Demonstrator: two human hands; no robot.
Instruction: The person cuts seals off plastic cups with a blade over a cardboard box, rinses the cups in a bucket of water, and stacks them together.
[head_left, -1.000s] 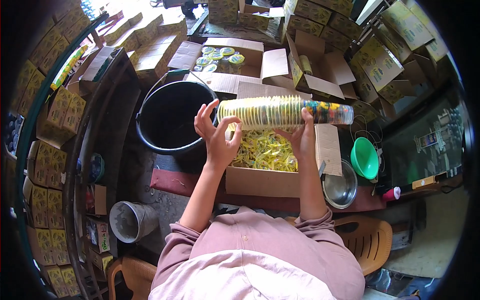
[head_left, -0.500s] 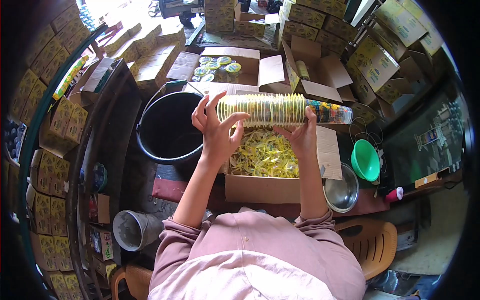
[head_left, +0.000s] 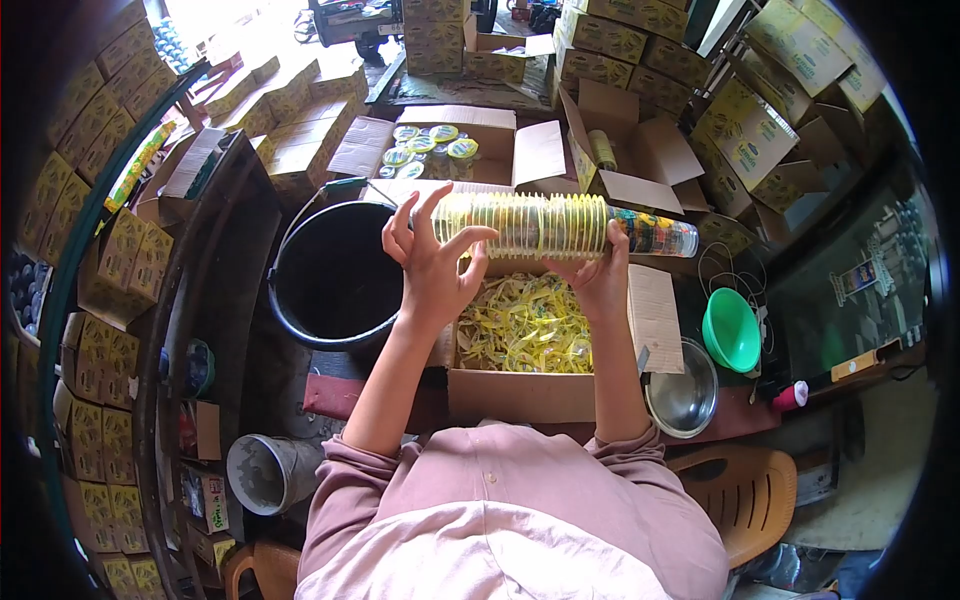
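Holding stacked cups [head_left: 535, 222] sideways, left hand [head_left: 436, 272] loosely open against them, right hand [head_left: 604, 282] curled around

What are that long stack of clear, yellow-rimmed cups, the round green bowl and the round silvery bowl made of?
Long stack of cups: probably thin, glossy plastic; it looks see-through and catches light. Green bowl: likely smooth plastic, judging by its solid colour. Silvery bowl: seemingly polished metal, given its reflective shine.

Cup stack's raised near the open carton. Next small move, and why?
Probably curl the left hand closer around its end of the cup stack: that hand looks spread, while the right hand holds farther along, with the stack raised near the open carton.
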